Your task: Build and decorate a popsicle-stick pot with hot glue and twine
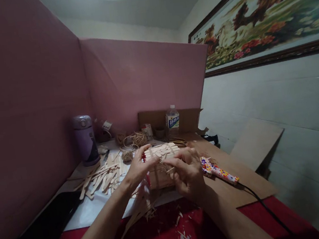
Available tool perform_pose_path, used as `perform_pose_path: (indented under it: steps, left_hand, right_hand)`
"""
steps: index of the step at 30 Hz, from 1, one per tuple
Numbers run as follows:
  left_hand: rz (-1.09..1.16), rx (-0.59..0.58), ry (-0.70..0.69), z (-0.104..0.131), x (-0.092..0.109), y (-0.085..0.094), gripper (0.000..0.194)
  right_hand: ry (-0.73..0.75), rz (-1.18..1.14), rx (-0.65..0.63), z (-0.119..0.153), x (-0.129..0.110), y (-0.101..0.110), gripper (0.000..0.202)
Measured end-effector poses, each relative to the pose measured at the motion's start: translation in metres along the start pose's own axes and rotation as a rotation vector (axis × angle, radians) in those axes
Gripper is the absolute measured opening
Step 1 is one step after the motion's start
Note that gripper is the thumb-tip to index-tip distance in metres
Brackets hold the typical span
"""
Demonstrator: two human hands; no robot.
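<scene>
A small box covered in wooden craft sticks (163, 181) stands near the table's front edge, with twine around it and red showing at its left side. My left hand (140, 166) grips the box at its upper left, thumb along the top edge. Against the box's right front, my right hand (189, 170) is closed in a pinch, with the pale tip of a small wooden stick (170, 170) poking out by the fingers. The rest of that piece is hidden.
Loose craft sticks (104, 178) lie at left, near a purple flask (85, 140). Behind are twine balls (139, 138) and a plastic bottle (173, 121). A flower-patterned glue gun (220, 172) with a black cord rests on cardboard (244, 192). Wood shavings litter the red cloth (201, 226).
</scene>
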State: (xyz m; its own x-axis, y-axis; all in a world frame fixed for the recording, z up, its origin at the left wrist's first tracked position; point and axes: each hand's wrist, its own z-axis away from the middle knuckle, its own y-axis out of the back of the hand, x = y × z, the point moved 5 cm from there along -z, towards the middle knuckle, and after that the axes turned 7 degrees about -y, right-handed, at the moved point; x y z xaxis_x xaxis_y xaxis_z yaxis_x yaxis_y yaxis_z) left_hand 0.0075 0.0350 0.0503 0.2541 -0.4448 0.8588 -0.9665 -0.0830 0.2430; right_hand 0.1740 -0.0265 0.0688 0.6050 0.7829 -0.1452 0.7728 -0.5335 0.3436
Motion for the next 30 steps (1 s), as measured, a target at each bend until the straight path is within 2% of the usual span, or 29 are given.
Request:
perform_pose_path:
  steps: [3, 9, 13, 16, 20, 30]
  left_hand:
    - [0.009, -0.015, -0.010, 0.000, -0.001, -0.001, 0.062]
    - [0.057, -0.049, 0.020, 0.002, -0.001, -0.003, 0.069]
    - [0.108, -0.058, 0.020, 0.003, 0.001, -0.002, 0.063]
    - [0.173, -0.086, 0.038, 0.004, 0.002, -0.001, 0.060]
    - [0.220, -0.127, 0.072, 0.005, 0.003, -0.001, 0.067]
    - [0.218, -0.121, 0.094, 0.006, 0.005, -0.003, 0.072]
  right_hand:
    - [0.009, 0.016, -0.057, 0.000, -0.001, -0.005, 0.029]
    - [0.002, 0.056, -0.089, 0.004, 0.004, -0.013, 0.034]
    - [0.016, 0.074, -0.119, 0.005, 0.005, -0.014, 0.035]
    - [0.017, 0.076, -0.125, 0.006, 0.006, -0.015, 0.035]
    - [0.025, 0.052, -0.113, 0.007, 0.006, -0.016, 0.034]
    - [0.047, 0.013, -0.094, 0.005, 0.006, -0.015, 0.035]
